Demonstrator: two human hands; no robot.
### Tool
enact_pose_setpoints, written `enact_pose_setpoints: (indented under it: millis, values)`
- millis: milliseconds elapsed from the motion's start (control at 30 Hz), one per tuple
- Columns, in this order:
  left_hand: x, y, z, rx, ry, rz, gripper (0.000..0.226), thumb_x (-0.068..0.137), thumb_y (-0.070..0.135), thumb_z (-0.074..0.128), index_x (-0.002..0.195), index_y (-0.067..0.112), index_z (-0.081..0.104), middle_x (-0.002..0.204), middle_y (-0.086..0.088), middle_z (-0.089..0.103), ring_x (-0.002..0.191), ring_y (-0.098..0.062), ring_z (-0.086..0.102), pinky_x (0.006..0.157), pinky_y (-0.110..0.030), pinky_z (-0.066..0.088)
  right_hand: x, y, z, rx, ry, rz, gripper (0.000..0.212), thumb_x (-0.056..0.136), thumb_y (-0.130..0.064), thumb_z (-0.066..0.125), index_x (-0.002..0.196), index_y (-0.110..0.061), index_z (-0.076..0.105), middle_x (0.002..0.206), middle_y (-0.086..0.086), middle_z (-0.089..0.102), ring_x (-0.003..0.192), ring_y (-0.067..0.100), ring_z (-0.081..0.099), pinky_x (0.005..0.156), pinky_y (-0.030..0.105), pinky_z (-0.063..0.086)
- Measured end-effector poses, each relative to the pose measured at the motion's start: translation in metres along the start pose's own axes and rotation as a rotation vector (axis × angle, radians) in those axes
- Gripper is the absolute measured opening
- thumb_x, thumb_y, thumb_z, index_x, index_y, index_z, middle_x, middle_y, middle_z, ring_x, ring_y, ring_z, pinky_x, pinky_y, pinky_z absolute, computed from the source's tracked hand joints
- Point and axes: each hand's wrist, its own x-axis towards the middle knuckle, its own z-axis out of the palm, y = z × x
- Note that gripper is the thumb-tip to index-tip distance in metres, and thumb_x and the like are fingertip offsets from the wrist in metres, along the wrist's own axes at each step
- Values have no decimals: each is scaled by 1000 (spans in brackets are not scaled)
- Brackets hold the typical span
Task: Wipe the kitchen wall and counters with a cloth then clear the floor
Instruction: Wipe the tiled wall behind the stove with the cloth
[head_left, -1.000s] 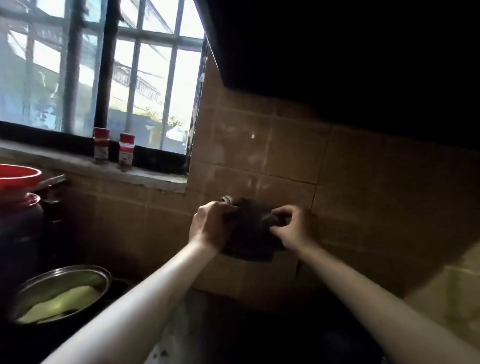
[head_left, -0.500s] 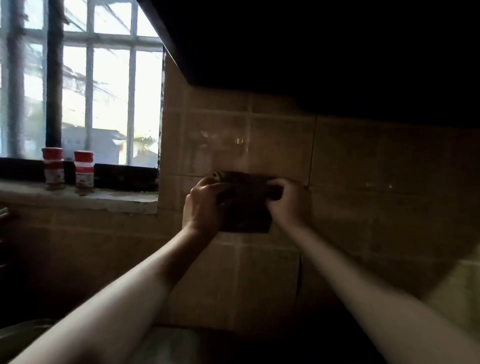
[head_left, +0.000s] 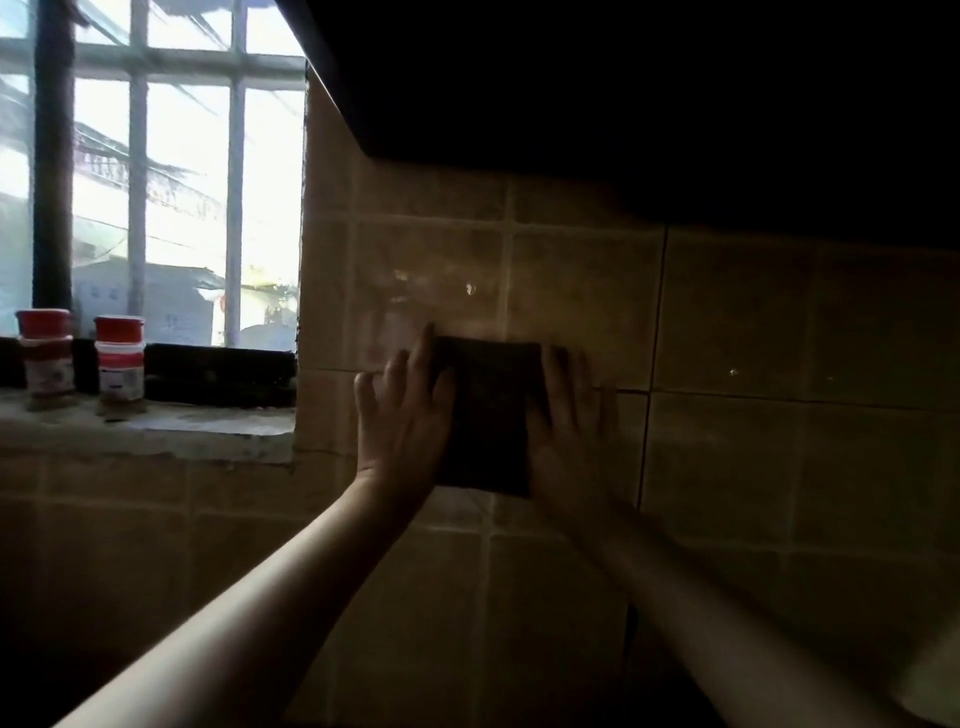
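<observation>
With my left hand (head_left: 402, 415) and right hand (head_left: 563, 415) spread flat, no pinching grip, pressing the dark folded square cloth (head_left: 485, 415) against the beige tiled wall (head_left: 727, 322) beside the window, I should keep even pressure and wipe in overlapping strokes.

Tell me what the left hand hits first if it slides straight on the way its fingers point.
The left hand points up the tiled wall; bare tile lies ahead, then probably the dark overhang, though depth is unclear.
</observation>
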Motion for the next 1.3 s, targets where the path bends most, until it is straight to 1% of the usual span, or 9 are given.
enact_pose_setpoints:
  millis: [33,167,267,400,500,667,967,1100,1300]
  values:
    - [0,-2,5,75,-1,69,42,83,25,39,119,12,57,141,-17,45,117,-36,55,90,-47,36,-2,0,5,-1,19,-33,73,62,-30,83,124,-1,58,154,18,15,144,37,-2,113,51,6]
    - [-8,-7,11,61,-15,222,58,83,30,48,134,2,45,142,-21,43,129,-35,45,99,-48,42,-7,8,11,7,15,-60,76,63,-30,81,124,0,47,142,24,42,135,37,28,107,42,16]
    - [-4,-11,10,41,-123,223,83,75,50,52,141,7,27,145,-21,38,132,-35,41,100,-47,41,-6,15,15,13,-24,-88,88,70,-42,71,140,-7,31,151,19,25,139,34,21,108,44,14]
    - [13,-18,2,117,-189,188,91,73,57,59,144,8,30,149,-18,34,135,-31,38,102,-43,40,10,20,10,7,-93,-84,83,77,-57,35,147,-16,21,155,12,19,141,29,17,112,50,16]
    - [37,-27,-8,125,-159,182,88,84,55,51,149,10,11,157,-14,9,144,-28,16,111,-42,25,37,18,-7,-17,-58,-68,82,80,-59,35,149,-18,17,157,11,17,142,27,10,109,51,13]
    - [78,-45,-30,171,-120,197,84,92,53,37,149,12,-9,157,-11,-13,146,-23,-7,115,-40,8,83,16,-30,-21,-67,-83,87,90,-58,38,148,-24,-18,156,3,-26,144,23,-20,113,51,-6]
    - [46,-55,-5,163,-104,115,84,82,57,16,149,7,9,157,-18,7,145,-29,14,111,-43,23,76,-6,-7,31,18,-113,89,86,-54,49,151,-20,-2,159,10,-10,146,28,-10,112,53,-3]
    - [7,-69,15,161,-105,123,83,81,57,25,147,6,19,154,-18,20,141,-31,25,106,-44,27,47,-27,24,-7,107,-139,97,70,-58,63,147,-14,24,155,16,23,141,30,14,107,53,11]
    - [-65,-79,43,147,-115,105,81,80,54,32,145,7,22,152,-19,25,138,-32,28,106,-42,21,-5,-62,62,7,130,-186,105,57,-57,73,143,-17,27,151,13,32,137,30,23,106,51,13]
